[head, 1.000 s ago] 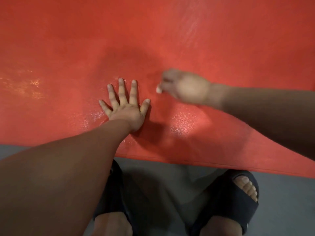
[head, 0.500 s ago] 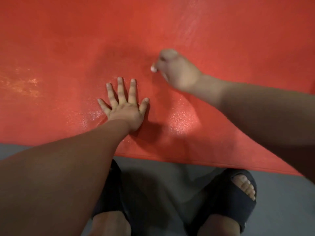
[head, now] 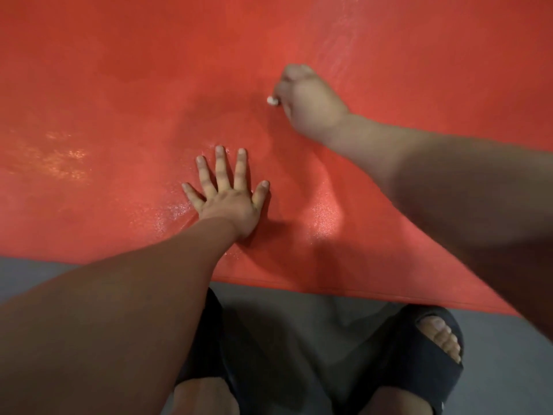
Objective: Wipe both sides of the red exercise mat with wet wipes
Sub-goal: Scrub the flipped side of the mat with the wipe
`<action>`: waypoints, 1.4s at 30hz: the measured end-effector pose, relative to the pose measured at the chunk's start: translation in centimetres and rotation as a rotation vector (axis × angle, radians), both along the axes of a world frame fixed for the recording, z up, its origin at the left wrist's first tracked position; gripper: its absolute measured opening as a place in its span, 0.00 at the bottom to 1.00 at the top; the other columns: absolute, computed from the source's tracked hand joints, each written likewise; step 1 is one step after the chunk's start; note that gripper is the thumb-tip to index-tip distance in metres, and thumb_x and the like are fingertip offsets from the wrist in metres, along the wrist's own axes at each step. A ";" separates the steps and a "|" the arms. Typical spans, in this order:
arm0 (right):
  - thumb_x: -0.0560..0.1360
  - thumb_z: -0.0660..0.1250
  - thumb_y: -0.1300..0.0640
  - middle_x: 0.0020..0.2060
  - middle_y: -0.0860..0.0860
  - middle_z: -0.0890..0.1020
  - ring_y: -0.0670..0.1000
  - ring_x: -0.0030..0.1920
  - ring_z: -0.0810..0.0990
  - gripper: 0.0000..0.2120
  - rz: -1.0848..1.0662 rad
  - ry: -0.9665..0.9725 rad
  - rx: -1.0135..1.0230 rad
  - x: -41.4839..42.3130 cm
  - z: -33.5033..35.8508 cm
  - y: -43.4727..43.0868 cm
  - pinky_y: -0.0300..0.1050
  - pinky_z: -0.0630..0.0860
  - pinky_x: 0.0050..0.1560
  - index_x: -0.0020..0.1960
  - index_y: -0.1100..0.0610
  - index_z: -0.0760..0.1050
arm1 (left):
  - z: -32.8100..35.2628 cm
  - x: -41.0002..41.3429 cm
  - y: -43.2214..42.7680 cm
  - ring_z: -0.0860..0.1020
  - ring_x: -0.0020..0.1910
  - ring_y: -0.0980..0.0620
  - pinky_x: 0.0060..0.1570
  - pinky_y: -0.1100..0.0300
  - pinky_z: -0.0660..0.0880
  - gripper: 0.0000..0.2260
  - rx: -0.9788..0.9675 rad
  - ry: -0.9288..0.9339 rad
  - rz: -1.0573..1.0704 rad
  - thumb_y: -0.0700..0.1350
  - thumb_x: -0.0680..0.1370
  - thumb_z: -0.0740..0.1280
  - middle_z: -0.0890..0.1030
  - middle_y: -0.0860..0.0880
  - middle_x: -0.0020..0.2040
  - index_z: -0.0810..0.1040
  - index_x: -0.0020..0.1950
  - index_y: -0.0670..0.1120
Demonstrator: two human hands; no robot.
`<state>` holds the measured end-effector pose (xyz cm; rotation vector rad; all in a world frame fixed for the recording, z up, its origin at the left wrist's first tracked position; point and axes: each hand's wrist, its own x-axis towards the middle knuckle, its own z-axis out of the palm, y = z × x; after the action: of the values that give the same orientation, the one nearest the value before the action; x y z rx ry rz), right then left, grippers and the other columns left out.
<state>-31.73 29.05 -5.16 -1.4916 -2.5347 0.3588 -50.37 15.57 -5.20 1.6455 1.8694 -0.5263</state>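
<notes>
black slide sandals [head: 419, 369] were worn on the feet at the bottom of the frame, toes exposed at lower right; forearms were left bare.

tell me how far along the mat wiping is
Looks done: a wet sheen shows on the red mat around the left hand, which presses flat. In hand: the right hand grips a white wipe on the mat, farther out. Left, likely: the duller stretches, plus the hidden underside.

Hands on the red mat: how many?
2. The left hand lies flat, fingers spread, near the front edge of the mat; the right hand, farther out, grips a white wipe.
</notes>
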 end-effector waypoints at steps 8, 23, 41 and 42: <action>0.76 0.61 0.62 0.47 0.60 0.79 0.63 0.48 0.78 0.11 0.209 0.113 -0.078 -0.4 -0.3 -3.9 0.55 0.75 0.52 0.52 0.60 0.80 | 0.0 -0.1 -0.1 0.23 0.76 0.41 0.72 0.29 0.30 0.32 -0.007 -0.004 -0.005 0.70 0.81 0.42 0.22 0.53 0.77 0.28 0.78 0.63; 0.76 0.57 0.61 0.46 0.63 0.76 0.66 0.47 0.76 0.12 0.005 0.063 -0.007 3.2 -0.2 -6.7 0.57 0.72 0.48 0.50 0.62 0.78 | -0.3 -0.1 -0.3 0.25 0.78 0.41 0.72 0.29 0.31 0.32 0.032 0.013 -0.006 0.69 0.81 0.43 0.25 0.53 0.79 0.31 0.80 0.62; 0.77 0.61 0.63 0.46 0.58 0.77 0.62 0.45 0.77 0.09 0.126 0.063 -0.071 4.4 -0.3 -13.7 0.56 0.77 0.48 0.54 0.59 0.78 | 0.0 -0.1 -0.2 0.25 0.78 0.41 0.72 0.29 0.31 0.33 0.023 0.032 -0.022 0.70 0.81 0.43 0.25 0.52 0.79 0.30 0.80 0.62; 0.76 0.64 0.64 0.46 0.58 0.77 0.62 0.45 0.77 0.09 0.124 0.075 -0.106 4.0 0.0 -15.3 0.55 0.77 0.48 0.54 0.59 0.78 | 0.0 -0.1 -0.2 0.25 0.77 0.41 0.72 0.28 0.31 0.33 0.016 0.035 -0.026 0.70 0.81 0.43 0.25 0.52 0.79 0.29 0.79 0.62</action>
<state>-27.78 13.75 -5.19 -1.3306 -2.5919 0.5649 -50.43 15.36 -5.15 1.6834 1.8842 -0.5558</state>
